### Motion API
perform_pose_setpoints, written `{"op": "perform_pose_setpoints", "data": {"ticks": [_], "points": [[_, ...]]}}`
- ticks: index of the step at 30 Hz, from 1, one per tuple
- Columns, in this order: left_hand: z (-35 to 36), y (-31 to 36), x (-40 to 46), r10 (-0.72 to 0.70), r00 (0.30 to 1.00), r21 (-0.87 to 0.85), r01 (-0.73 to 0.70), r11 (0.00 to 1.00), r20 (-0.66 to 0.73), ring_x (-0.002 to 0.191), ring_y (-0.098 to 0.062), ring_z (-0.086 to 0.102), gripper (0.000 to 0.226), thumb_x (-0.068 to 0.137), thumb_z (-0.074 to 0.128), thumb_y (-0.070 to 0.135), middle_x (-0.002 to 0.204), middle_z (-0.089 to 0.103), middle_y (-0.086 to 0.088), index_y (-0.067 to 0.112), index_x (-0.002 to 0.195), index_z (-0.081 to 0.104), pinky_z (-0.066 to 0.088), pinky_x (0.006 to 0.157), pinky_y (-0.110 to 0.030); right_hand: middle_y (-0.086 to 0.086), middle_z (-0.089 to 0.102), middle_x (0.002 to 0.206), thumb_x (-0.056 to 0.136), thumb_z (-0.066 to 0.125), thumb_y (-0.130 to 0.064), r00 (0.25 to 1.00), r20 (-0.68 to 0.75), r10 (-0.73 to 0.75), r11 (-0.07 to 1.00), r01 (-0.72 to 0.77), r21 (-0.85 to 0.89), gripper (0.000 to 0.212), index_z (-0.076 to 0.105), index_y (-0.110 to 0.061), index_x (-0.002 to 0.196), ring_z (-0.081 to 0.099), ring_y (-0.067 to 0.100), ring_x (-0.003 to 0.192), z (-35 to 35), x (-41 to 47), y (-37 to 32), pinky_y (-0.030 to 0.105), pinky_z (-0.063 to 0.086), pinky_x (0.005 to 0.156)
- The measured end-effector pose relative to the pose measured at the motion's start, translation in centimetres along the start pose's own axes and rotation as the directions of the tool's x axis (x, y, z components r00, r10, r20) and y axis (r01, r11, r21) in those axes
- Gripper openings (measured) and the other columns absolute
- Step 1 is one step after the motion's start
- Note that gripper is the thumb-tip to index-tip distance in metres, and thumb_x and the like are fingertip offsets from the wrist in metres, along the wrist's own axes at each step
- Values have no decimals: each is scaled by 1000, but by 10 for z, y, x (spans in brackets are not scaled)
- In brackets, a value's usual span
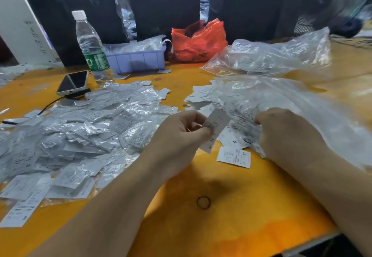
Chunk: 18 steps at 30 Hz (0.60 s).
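Left fingers: thumb and curled fingertips of the left hand pinch the white label at about mid-length.
White label: tilted, its upper end clear of the fingers and pointing toward the right hand, its lower end hanging below the thumb, above the table.
Right fingers: the right hand is curled, knuckles up, gripping crumpled clear plastic; the fingertips themselves are hidden.
Gap: the label's upper end lies just beside the gripped plastic; whether they touch cannot be told.
Just below: a loose XL label lies flat between the wrists.
Left: a heap of bagged labels.
Near edge: a rubber band on the orange table.
Far back: phone, water bottle, lilac tray, red bag.
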<state>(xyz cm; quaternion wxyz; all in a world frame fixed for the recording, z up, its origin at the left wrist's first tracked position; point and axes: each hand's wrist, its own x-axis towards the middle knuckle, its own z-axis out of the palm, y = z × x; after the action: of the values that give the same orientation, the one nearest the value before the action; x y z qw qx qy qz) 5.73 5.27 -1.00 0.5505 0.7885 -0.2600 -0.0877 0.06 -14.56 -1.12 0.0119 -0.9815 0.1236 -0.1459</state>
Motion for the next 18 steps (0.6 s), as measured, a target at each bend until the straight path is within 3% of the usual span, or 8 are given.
{"op": "perform_pose_setpoints", "data": {"ticks": [4,6,8,12,14,18], "points": [[1,-1,-1,9,1000,12,-9,1000,16,55,3,56,8,94,62,28,81,73,6,29,93,69,47,58,-15,-2,36,78,88,49,-19,995,77,62,993,-54,-102,5,47,-19,93,45,25,80,-1,0,-7,34,41,57],[1,-3,-1,16,1000,14,-16,1000,18,56,3,57,7,94,62,28,80,72,8,30,97,67,47,57,-12,-3,33,74,89,48,-19,992,89,88,987,-75,-140,10,39,-21,90,40,24,81,-1,-2,-9,33,36,57],[3,-4,0,23,999,53,-25,998,30,60,2,59,6,94,61,30,81,72,9,32,98,67,52,61,-19,-4,30,70,89,50,-17,995,73,74,986,-62,-154,15,36,-21,85,39,23,79,2,-2,-10,33,36,59],[4,-4,0,32,999,96,-35,995,36,65,-3,61,6,94,62,32,82,72,8,33,95,67,52,70,-31,-4,34,70,85,55,-10,1000,8,15,996,-14,-89,15,43,-20,83,42,22,71,4,-3,-10,31,38,57],[3,-4,0,29,999,105,-32,994,29,69,-8,63,6,94,62,32,82,72,7,33,95,67,53,70,-34,-1,46,73,81,56,-5,999,-44,3,1000,-5,-28,11,53,-15,86,45,24,68,5,-2,-9,32,40,56],[1,-3,1,35,999,73,-34,997,-11,63,-2,63,9,94,62,29,82,72,7,34,102,63,53,64,-26,13,62,76,73,60,10,942,-316,-110,977,160,138,18,65,-1,86,57,35,69,6,-4,-11,43,53,56]]}}
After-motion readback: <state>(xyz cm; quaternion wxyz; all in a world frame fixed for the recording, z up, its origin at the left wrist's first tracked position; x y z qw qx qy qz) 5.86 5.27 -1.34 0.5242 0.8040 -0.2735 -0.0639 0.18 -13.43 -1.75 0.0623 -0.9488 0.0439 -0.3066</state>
